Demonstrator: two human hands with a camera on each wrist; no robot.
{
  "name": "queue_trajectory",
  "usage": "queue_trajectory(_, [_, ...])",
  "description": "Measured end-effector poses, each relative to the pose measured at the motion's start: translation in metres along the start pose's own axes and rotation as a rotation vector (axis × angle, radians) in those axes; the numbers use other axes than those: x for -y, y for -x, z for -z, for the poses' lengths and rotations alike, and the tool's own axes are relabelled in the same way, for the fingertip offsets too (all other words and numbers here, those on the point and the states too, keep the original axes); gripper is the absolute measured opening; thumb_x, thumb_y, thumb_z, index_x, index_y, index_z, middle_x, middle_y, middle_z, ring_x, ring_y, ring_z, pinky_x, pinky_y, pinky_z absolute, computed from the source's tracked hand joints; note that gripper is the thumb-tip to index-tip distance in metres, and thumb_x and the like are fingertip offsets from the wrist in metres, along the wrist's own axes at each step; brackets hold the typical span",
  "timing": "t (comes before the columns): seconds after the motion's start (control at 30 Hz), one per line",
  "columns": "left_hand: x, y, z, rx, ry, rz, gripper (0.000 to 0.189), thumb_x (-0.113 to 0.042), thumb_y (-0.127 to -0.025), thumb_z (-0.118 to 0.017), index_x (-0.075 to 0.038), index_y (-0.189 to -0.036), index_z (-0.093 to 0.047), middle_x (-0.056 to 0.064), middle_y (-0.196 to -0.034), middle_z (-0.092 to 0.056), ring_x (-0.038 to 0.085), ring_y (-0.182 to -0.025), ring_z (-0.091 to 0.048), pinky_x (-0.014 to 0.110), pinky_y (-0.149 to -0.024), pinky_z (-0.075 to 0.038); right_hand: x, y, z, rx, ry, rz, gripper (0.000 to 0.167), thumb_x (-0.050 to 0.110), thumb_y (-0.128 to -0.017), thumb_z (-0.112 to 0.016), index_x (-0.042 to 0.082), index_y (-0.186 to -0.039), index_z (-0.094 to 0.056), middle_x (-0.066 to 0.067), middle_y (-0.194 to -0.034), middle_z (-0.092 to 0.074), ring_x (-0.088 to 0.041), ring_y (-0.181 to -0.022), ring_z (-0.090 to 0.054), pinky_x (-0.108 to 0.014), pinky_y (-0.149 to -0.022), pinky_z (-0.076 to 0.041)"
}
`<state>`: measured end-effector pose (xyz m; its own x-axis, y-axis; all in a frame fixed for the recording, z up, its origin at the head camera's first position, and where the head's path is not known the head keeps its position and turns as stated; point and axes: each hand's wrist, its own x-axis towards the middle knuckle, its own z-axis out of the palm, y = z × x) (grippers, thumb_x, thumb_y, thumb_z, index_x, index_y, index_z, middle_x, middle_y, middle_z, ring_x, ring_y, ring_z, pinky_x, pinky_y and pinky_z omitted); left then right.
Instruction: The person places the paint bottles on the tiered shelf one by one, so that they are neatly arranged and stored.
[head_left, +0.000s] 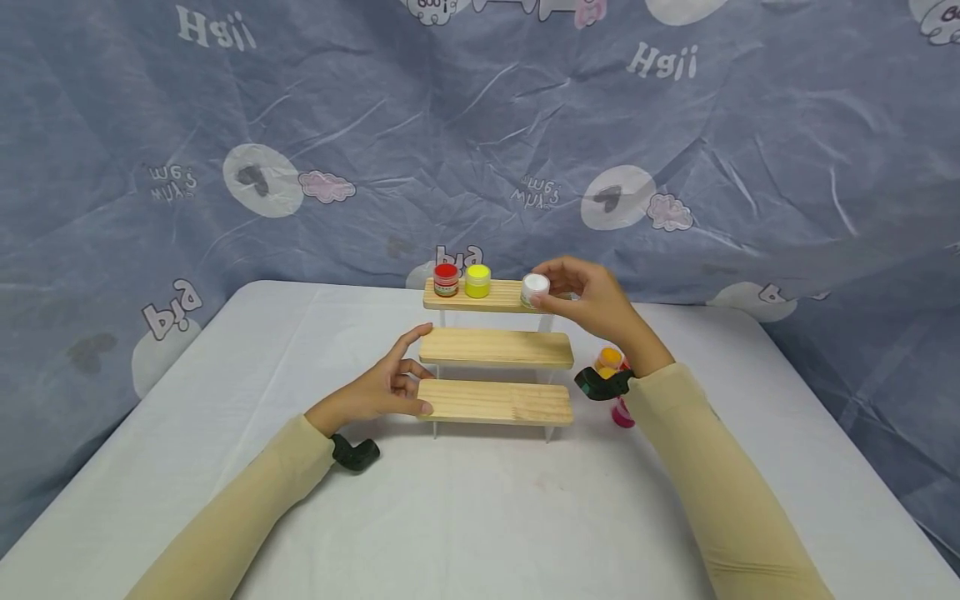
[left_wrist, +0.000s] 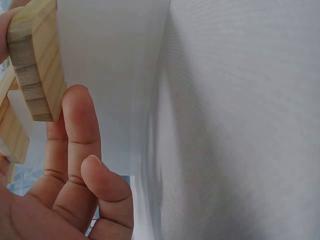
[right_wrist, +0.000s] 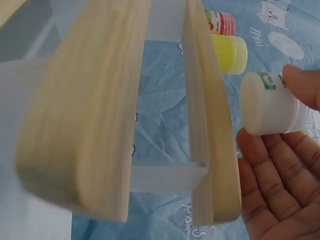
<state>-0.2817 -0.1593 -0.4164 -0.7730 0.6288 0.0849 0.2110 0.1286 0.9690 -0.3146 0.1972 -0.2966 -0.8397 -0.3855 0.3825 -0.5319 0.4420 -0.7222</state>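
My right hand (head_left: 592, 296) pinches a small white paint jar (head_left: 535, 288) between thumb and fingers, right at the right end of the top board of a three-step wooden display stand (head_left: 495, 350). In the right wrist view the white jar (right_wrist: 270, 105) is tipped sideways to the camera, close beside the board's edge. My left hand (head_left: 382, 387) grips the stand's left end, thumb on the lowest board and index finger up at the middle one. Fingers curl beneath the lowest board (left_wrist: 37, 60) in the left wrist view. A red jar (head_left: 446, 281) and a yellow jar (head_left: 477, 282) stand on the top board.
Several more jars, an orange jar (head_left: 610, 358) and a magenta jar (head_left: 622, 414) among them, sit on the white-covered table (head_left: 480, 517) right of the stand, partly hidden by my right wrist. A blue-grey patterned cloth (head_left: 450, 125) hangs behind.
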Motion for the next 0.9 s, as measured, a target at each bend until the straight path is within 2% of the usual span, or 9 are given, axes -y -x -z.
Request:
queue_trajectory(0.23, [-0.001,0.001,0.000,0.004,0.002,0.001,0.121,-0.001,-0.090,-0.083,-0.028,-0.175,-0.001,0.022,-0.127,-0.061,0.017,-0.081,-0.062,0.027,-0.071,-0.048,-0.003,-0.016,-0.006,0.014,0.014,-0.046,0.036,0.009,-0.097,-0.083,-0.002,-0.129,-0.071,-0.017,-0.116,-0.076,-0.021,-0.100,-0.073,-0.028,-0.090,-0.056])
queue_trajectory(0.4, [0.000,0.001,0.000,-0.002,0.002,0.000,0.121,0.000,-0.090,-0.083,-0.027,-0.175,-0.002,0.021,-0.126,-0.061,0.018,-0.083,-0.062,0.027,-0.072,-0.049,-0.004,-0.023,-0.011,0.000,0.025,-0.050,0.036,0.010,-0.096,-0.084,-0.002,-0.128,-0.072,-0.017,-0.114,-0.077,-0.020,-0.098,-0.073,-0.028,-0.087,-0.055])
queue_trajectory(0.7, [0.000,0.000,0.000,-0.003,-0.004,0.003,0.121,0.000,-0.089,-0.084,-0.026,-0.175,-0.002,0.022,-0.126,-0.061,0.018,-0.084,-0.063,0.026,-0.072,-0.049,-0.005,-0.032,-0.019,0.011,0.047,-0.094,0.039,0.017,-0.097,-0.084,-0.001,-0.129,-0.073,-0.019,-0.116,-0.076,-0.026,-0.094,-0.067,-0.031,-0.085,-0.051])
queue_trajectory(0.9, [-0.001,0.001,0.000,-0.009,-0.010,0.003,0.121,0.001,-0.089,-0.083,-0.026,-0.175,-0.002,0.022,-0.125,-0.061,0.018,-0.084,-0.064,0.026,-0.071,-0.049,-0.005,-0.035,-0.019,0.041,0.036,-0.084,0.038,0.014,-0.099,-0.082,-0.001,-0.132,-0.072,-0.019,-0.116,-0.075,-0.025,-0.096,-0.066,-0.031,-0.086,-0.051])
